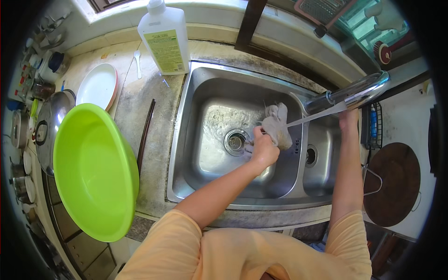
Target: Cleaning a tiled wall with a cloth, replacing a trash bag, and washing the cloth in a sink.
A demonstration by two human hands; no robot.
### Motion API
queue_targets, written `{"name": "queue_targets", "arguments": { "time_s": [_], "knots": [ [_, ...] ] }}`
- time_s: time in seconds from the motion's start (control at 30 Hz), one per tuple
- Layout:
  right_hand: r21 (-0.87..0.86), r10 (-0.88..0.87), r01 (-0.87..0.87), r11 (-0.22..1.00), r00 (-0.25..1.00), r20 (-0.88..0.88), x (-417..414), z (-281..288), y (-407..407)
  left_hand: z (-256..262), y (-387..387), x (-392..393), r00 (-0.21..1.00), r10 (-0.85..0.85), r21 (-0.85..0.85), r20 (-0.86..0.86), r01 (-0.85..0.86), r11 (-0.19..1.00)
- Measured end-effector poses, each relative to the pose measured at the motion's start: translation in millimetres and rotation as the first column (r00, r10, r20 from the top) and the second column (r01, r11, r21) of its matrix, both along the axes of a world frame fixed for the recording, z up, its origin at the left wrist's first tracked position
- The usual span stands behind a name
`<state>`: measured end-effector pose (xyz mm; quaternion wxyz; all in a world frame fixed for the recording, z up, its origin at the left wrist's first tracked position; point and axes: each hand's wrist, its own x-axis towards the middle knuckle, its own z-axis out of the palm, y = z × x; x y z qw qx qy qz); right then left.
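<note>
My left hand [265, 150] is closed on a wet, pale cloth [276, 127], held over the large basin of a stainless steel sink [178, 140]. A stream of water from the chrome faucet [353, 91] strikes the cloth. Water lies on the basin floor around the drain [236, 142]. My right hand [348, 119] is raised at the faucet's spout, above the small basin. The spout partly hides its fingers, so its grip cannot be made out.
Left of the sink are a green plastic basin [96, 171], dark chopsticks [146, 133], a white plate [97, 85], a white spoon [138, 64] and a large bottle [164, 38]. A pot lid [52, 133] lies farther left. A round dark board [392, 183] is at the right.
</note>
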<state>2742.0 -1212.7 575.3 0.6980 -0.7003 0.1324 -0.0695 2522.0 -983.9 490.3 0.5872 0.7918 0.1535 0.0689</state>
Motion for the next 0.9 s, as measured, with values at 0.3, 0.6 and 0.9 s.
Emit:
{"name": "queue_targets", "arguments": {
  "time_s": [0.3, 0.6, 0.9],
  "knots": [
    [0.019, -0.199, 0.198, 0.98, 0.965, 0.173, -67, -8, 54, 39, 74, -22, 0.953, -0.177, -0.779, -0.244, -0.084, 0.621],
    [-0.041, 0.733, -0.752, 0.658, 0.626, 0.265, -162, 28, 292, 0, 113, -62, 0.944, 0.122, 0.273, -0.306, -0.035, 0.961],
    [0.445, 0.867, -0.753, 0.485, 0.479, -0.136, -117, 188, 455, -25, 138, -72, 0.824, 0.307, 0.097, -0.477, -0.297, 0.95]
  ]
}}
